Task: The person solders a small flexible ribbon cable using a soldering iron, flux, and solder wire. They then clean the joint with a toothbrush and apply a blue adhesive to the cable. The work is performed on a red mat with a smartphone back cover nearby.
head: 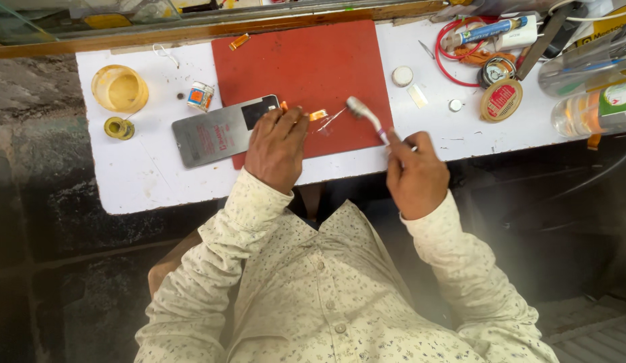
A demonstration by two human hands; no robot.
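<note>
My right hand (414, 176) grips a toothbrush (365, 115) by its handle, the bristle head hovering over the red mat (306, 60). My left hand (278, 146) rests on the mat's near edge, fingers pressing down a small orange flex part (317, 115) with thin strips beside it. A grey phone back panel (215, 134) lies just left of that hand, partly over the mat's corner. Whether the brush touches the part I cannot tell.
A yellow bowl (120, 88), a tape roll (118, 128) and a small tin (200, 96) sit at the left of the white bench (144, 181). Round tins (501, 101), a red cable (454, 50), a tube and plastic bottles (592, 107) crowd the right end.
</note>
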